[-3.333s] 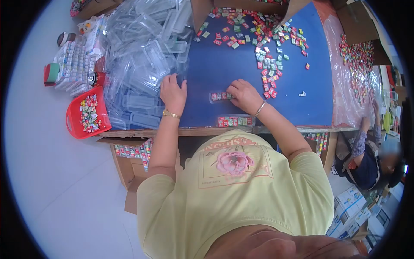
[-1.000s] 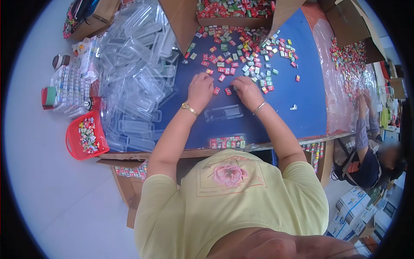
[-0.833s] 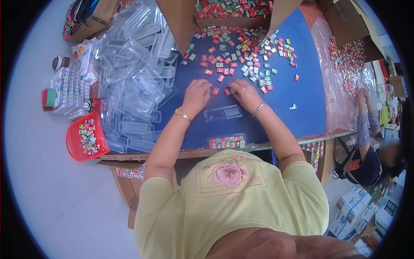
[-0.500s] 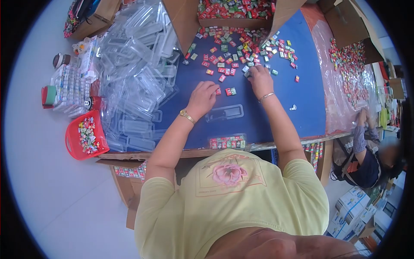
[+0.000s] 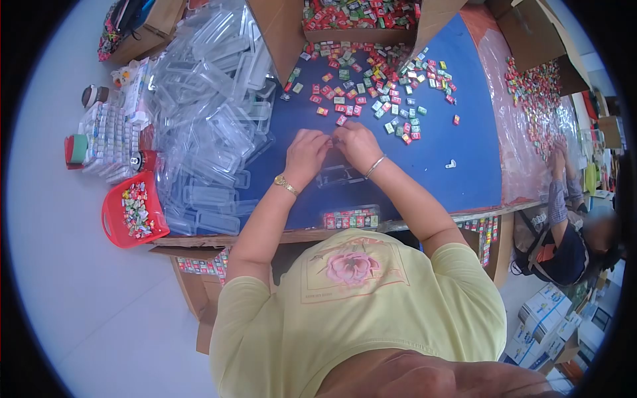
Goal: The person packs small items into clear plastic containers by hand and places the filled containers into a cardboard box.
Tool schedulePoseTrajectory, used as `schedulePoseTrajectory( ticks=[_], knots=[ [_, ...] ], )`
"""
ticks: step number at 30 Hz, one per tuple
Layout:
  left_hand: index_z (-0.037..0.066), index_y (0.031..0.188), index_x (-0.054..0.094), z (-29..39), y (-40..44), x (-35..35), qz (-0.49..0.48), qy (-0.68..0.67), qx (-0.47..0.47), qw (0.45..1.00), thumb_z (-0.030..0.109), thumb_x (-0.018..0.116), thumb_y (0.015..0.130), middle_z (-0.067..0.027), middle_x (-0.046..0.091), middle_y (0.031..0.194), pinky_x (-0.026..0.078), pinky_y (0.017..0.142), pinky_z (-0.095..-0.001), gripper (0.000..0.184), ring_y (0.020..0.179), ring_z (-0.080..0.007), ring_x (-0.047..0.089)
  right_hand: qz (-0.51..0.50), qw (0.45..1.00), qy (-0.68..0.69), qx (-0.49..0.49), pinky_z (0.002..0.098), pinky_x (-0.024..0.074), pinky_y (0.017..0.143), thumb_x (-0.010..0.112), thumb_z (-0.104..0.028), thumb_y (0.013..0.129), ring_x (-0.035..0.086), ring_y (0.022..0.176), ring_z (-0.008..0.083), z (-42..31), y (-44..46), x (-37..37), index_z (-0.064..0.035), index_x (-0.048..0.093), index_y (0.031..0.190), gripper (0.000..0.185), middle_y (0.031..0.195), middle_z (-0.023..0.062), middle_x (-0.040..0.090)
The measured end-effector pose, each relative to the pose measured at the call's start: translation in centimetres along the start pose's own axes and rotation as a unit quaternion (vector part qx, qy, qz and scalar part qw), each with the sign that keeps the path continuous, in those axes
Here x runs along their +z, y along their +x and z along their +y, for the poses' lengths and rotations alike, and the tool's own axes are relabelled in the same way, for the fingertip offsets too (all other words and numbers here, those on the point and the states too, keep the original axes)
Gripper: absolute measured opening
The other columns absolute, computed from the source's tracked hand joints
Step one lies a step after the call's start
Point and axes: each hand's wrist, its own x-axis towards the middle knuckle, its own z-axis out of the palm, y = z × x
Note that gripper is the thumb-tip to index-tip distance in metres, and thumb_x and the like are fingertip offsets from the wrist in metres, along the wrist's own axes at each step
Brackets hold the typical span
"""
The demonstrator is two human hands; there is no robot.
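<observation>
My left hand [image 5: 307, 156] and my right hand [image 5: 358, 147] meet over the blue table, fingertips almost touching. Both are closed with fingers bent inward; what sits between them is hidden, apart from a trace of red. Just beyond the fingers lies a scatter of small red, green and white box-shaped pieces [image 5: 340, 108]. A clear plastic tray [image 5: 332, 178] rests below the hands, partly covered by my right wrist. Nearer my body, a clear tray filled with rows of such pieces [image 5: 352, 218] sits at the table edge.
A heap of clear plastic trays [image 5: 215, 126] covers the left side. Ahead stands an open cardboard box [image 5: 358, 36] full of pieces. A red basket [image 5: 109, 215] hangs near the left edge. At right, another person's hands [image 5: 559, 154] are by a second pile [image 5: 541, 93].
My right hand has moved left and nearer to me, from the scattered pieces to beside my left hand. Pieces it covered now show, and the pair between the hands is hidden.
</observation>
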Motion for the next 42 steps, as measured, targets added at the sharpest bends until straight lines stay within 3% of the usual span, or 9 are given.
schedulePoseTrajectory(
  ticks=[7, 12, 16, 26, 29, 32, 36, 39, 42],
  knots=[
    [0.008, 0.101, 0.074, 0.3, 0.0, -0.4, -0.016, -0.006, 0.003, 1.000, 0.012, 0.075, 0.083, -0.0051, 0.070, 0.103, 0.055, 0.086, -0.0394, 0.018, 0.100, -0.0274, 0.064, 0.009, 0.992, -0.126, 0.022, 0.0412, 0.0572, 0.078, 0.076, -0.023, 0.082, 0.066, 0.096, 0.0307, -0.9, -0.7, -0.3, -0.0107, 0.071, 0.090, 0.015, 0.095, 0.0092, 0.068],
    [0.009, 0.110, 0.074, 0.0, 0.0, -0.9, -0.019, -0.036, 0.012, 0.999, 0.012, 0.077, 0.082, -0.0056, 0.071, 0.107, 0.055, 0.088, -0.0390, 0.028, 0.102, -0.0272, 0.065, 0.096, 0.974, -0.153, 0.135, 0.0430, 0.0575, 0.080, 0.079, -0.016, 0.079, 0.066, 0.097, 0.0315, 4.3, -2.5, -4.1, -0.0111, 0.070, 0.095, 0.020, 0.100, 0.0085, 0.068],
    [0.011, 0.112, 0.074, 0.3, 2.4, -0.4, -0.037, -0.004, -0.021, 0.999, 0.014, 0.076, 0.084, -0.0054, 0.071, 0.109, 0.055, 0.088, -0.0400, 0.028, 0.103, -0.0281, 0.066, 0.040, 0.982, -0.160, 0.088, 0.0453, 0.0573, 0.082, 0.077, -0.007, 0.079, 0.067, 0.096, 0.0332, 8.2, -3.9, -5.3, -0.0098, 0.068, 0.105, 0.027, 0.111, 0.0110, 0.062],
    [0.010, 0.099, 0.071, 5.5, 11.7, 8.4, -0.141, 0.072, 0.109, 0.981, 0.016, 0.064, 0.089, -0.0090, 0.068, 0.107, 0.055, 0.086, -0.0450, 0.014, 0.104, -0.0319, 0.066, 0.026, 0.981, -0.105, 0.158, 0.0464, 0.0568, 0.081, 0.079, -0.012, 0.079, 0.067, 0.100, 0.0345, 7.3, -4.4, -5.1, -0.0065, 0.065, 0.100, 0.026, 0.109, 0.0112, 0.062],
    [0.007, 0.094, 0.070, 6.1, 11.9, 8.2, -0.095, 0.033, 0.052, 0.994, 0.016, 0.060, 0.089, -0.0106, 0.067, 0.104, 0.054, 0.086, -0.0438, 0.015, 0.105, -0.0303, 0.065, 0.041, 0.985, -0.110, 0.125, 0.0452, 0.0564, 0.082, 0.081, -0.013, 0.077, 0.065, 0.104, 0.0329, 7.1, -4.7, -5.4, -0.0064, 0.065, 0.098, 0.027, 0.109, 0.0105, 0.062],
    [0.007, 0.094, 0.070, 3.1, 11.4, 9.2, -0.103, 0.079, 0.116, 0.985, 0.014, 0.060, 0.089, -0.0103, 0.067, 0.106, 0.054, 0.087, -0.0440, 0.013, 0.105, -0.0304, 0.065, 0.038, 0.991, -0.102, 0.081, 0.0439, 0.0558, 0.085, 0.081, -0.012, 0.076, 0.063, 0.106, 0.0319, 6.9, -4.5, -5.4, -0.0061, 0.065, 0.098, 0.028, 0.109, 0.0101, 0.062],
    [0.008, 0.098, 0.071, 2.7, 11.2, 6.4, -0.137, 0.085, 0.126, 0.979, 0.012, 0.063, 0.088, -0.0095, 0.068, 0.107, 0.054, 0.089, -0.0440, 0.014, 0.104, -0.0304, 0.064, 0.036, 0.994, -0.092, 0.053, 0.0439, 0.0551, 0.086, 0.078, -0.010, 0.078, 0.063, 0.104, 0.0327, 7.0, -3.4, -3.9, -0.0062, 0.066, 0.100, 0.026, 0.106, 0.0103, 0.063],
    [0.008, 0.105, 0.073, 2.3, 9.8, 2.2, -0.007, -0.011, 0.078, 0.997, 0.008, 0.070, 0.081, -0.0091, 0.069, 0.108, 0.053, 0.092, -0.0418, 0.025, 0.105, -0.0313, 0.064, 0.024, 0.995, -0.081, 0.061, 0.0444, 0.0548, 0.086, 0.078, -0.009, 0.078, 0.063, 0.104, 0.0331, 7.1, -3.1, -3.7, -0.0067, 0.067, 0.103, 0.027, 0.104, 0.0098, 0.063],
    [0.008, 0.111, 0.073, -0.5, 5.0, -1.3, -0.026, -0.034, -0.001, 0.999, 0.007, 0.073, 0.082, -0.0093, 0.070, 0.111, 0.054, 0.092, -0.0413, 0.029, 0.105, -0.0318, 0.066, 0.019, 0.994, -0.076, 0.070, 0.0444, 0.0548, 0.086, 0.078, -0.008, 0.078, 0.064, 0.104, 0.0331, 7.3, -3.0, -3.8, -0.0069, 0.068, 0.105, 0.028, 0.105, 0.0098, 0.064]
  ],
)
